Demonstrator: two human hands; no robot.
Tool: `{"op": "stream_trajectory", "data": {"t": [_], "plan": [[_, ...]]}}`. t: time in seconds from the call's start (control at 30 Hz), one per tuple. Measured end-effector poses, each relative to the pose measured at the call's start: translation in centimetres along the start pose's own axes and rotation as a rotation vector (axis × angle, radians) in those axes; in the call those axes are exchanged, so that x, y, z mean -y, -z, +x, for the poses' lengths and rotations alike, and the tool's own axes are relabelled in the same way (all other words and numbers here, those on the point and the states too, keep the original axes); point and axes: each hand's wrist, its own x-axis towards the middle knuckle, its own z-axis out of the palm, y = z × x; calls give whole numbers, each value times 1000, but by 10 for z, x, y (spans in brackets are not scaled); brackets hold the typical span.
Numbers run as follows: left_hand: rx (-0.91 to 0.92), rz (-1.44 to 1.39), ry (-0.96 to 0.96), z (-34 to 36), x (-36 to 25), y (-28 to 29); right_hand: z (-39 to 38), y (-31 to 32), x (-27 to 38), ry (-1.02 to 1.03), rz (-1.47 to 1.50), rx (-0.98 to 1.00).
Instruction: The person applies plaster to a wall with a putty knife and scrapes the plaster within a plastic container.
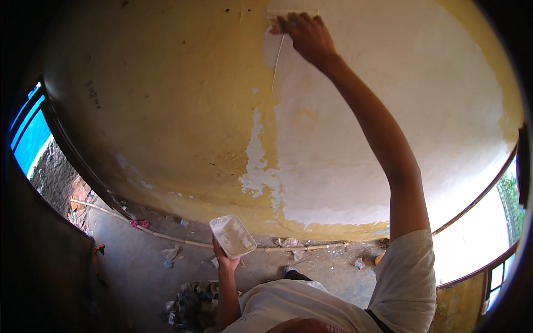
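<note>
My left hand [223, 256] grips a whitish rectangular tub [225, 225] at waist height, fingers wrapped round its side. Pale paste lines the inside of the tub. High up, my right hand [308, 36] is closed on a wide putty knife [293, 12], whose pale blade lies along the wall. My fingers hide most of its handle. Under the blade is the boundary between the old yellow paint [183, 100] and a smooth white coat [355, 161]. A thin ridge of white paste [277, 66] runs down below my right hand.
A long bamboo pole [183, 241] lies on the floor along the wall's foot, with scraps around it. A dark heap of debris [195, 305] sits left of my body. Openings with frames stand at both sides, one showing a blue surface [34, 136].
</note>
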Motion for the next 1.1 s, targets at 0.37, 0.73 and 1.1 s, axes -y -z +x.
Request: {"op": "stream_trajectory", "data": {"t": [0.37, 0.73, 1.1], "plan": [[68, 77, -26, 16, -9, 30, -232, -68, 152, 125, 64, 90], [-17, 68, 18, 5, -4, 14, -195, 11, 92, -173, 374, -38], [-13, 88, 4, 15, 10, 25, -214, -50, 45, 28, -112, 75]]}}
